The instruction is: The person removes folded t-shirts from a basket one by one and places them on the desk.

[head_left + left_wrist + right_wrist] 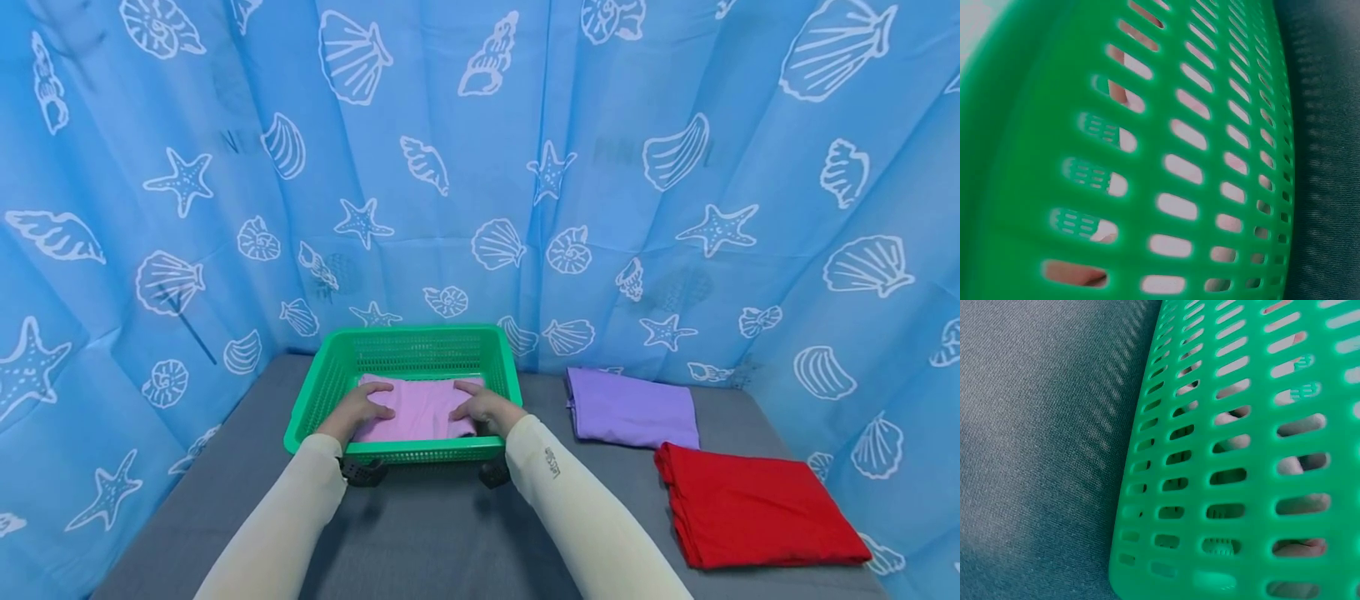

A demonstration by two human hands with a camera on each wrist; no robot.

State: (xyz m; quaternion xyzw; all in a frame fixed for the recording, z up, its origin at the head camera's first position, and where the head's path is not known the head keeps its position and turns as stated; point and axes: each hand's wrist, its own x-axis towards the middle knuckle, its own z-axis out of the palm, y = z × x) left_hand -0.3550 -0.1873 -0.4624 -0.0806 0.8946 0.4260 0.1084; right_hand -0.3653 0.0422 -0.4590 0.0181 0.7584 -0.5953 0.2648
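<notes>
A folded pink cloth (423,408) lies inside a green plastic basket (420,450) with slotted walls. My left hand (358,412) grips the cloth's left side, the thumb lying on top. On the opposite side my right hand (486,407) holds the cloth in the same way. Both wrists cross the basket's near rim. In the left wrist view, the basket wall (1147,200) fills most of the picture, and pink cloth and bits of skin show through its slots. The right wrist view also looks at the basket wall (1260,481), so the fingertips are mostly hidden.
To the basket's right lies a folded purple cloth (633,410), with a folded red cloth (757,508) nearer and further right. Everything rests on a grey fabric-covered surface (420,542). A blue curtain (465,167) with white shells and starfish encloses the back and sides.
</notes>
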